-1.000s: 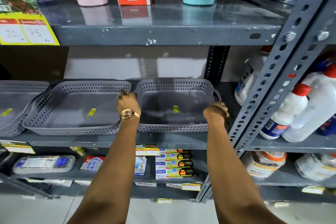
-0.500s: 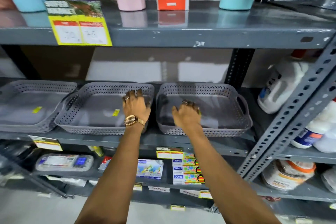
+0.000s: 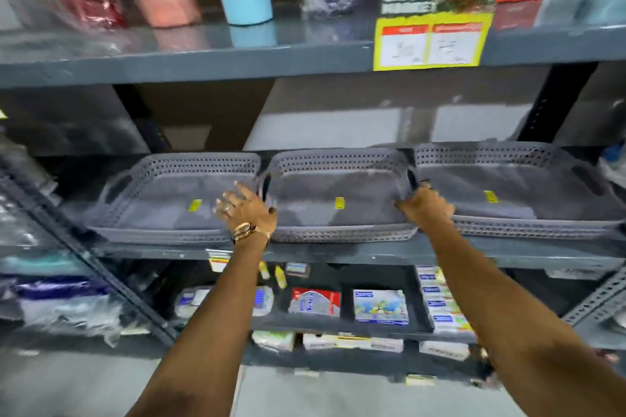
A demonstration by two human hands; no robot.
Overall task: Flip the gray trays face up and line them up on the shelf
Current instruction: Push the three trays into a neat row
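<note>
Gray perforated plastic fills the middle shelf (image 3: pixel 338 252) in the head view, the only one I have: three trays sit face up in a row, the left tray (image 3: pixel 176 200), the middle tray (image 3: pixel 338 196) and the right tray (image 3: pixel 518 193), each with a small yellow sticker on its floor. My left hand (image 3: pixel 245 210) is at the seam between the left and middle trays, fingers spread and loose over the left tray's right edge, gripping nothing that I can see. My right hand (image 3: pixel 425 206) is curled shut at the middle tray's right end, by its handle cut-out, and seems to hold that rim, though blur keeps me from being sure. So the middle tray lies straight ahead, between my two hands, its long axis running left to right along the shelf. I judge the flipping done; what remains is nudging this tray square with its neighbours, and the right hand is better placed for that.
</note>
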